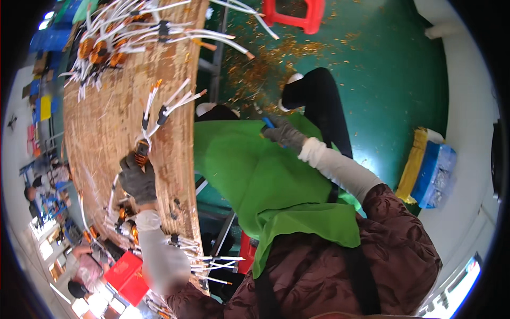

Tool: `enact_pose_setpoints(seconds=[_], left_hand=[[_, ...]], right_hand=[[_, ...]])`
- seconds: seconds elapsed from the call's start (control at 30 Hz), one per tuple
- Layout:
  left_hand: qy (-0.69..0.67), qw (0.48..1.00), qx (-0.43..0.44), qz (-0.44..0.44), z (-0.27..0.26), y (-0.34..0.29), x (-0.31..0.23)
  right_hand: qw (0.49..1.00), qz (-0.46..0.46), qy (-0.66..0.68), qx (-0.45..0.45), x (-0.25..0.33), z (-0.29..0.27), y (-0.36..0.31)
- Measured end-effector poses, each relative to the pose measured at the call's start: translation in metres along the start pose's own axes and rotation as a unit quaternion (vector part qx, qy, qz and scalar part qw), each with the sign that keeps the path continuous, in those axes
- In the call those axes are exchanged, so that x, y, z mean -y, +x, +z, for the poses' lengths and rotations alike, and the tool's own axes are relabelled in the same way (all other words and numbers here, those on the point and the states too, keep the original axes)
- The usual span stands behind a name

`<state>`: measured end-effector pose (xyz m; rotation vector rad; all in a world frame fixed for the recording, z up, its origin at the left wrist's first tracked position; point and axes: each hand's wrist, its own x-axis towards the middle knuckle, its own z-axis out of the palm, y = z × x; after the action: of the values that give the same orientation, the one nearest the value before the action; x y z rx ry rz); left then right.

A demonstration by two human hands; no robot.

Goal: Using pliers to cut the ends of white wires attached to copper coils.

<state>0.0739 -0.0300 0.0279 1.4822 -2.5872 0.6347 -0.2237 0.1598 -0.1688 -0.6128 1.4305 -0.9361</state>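
Note:
My left hand (138,179), in a dark grey glove, is closed on a small copper-wound coil (142,150) over the wooden bench. From the coil, white-sleeved leads (159,114) fan away in two bunches with black wraps, and bare copper shows at their tips. To the right, above the green apron on my lap, my right hand (285,134) is gloved too and closed around a blue-handled tool (269,123). Its narrow tip points away from me; which kind of tool it is, I cannot tell.
A heap of similar coils (101,52) lies at the bench's far end, and more coils (125,215) sit beside my left forearm. Copper-coloured scraps (276,58) litter the green floor near a red stool (297,21). Yellow and blue packages (427,167) stand at right.

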Motion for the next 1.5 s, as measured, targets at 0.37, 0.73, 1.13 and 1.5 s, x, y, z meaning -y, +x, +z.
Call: enact_pose_setpoints(seconds=[0.37, 0.73, 1.13, 1.5], left_hand=[[-0.147, 0.983, 0.087, 0.067, -0.035, -0.023, -0.041], [-0.195, 0.971, -0.023, 0.138, 0.017, 0.046, -0.1], [-0.418, 0.901, 0.051, 0.103, 0.02, 0.067, -0.081], [-0.567, 0.817, 0.087, 0.054, 0.033, 0.062, -0.077]], right_hand=[[0.967, 0.035, 0.25, -0.033, 0.048, -0.022, -0.028], [0.909, -0.287, -0.294, -0.069, 0.108, 0.028, -0.02], [0.901, -0.266, -0.326, -0.103, 0.139, 0.062, -0.006], [0.812, -0.364, -0.42, -0.176, 0.168, 0.077, 0.005]])
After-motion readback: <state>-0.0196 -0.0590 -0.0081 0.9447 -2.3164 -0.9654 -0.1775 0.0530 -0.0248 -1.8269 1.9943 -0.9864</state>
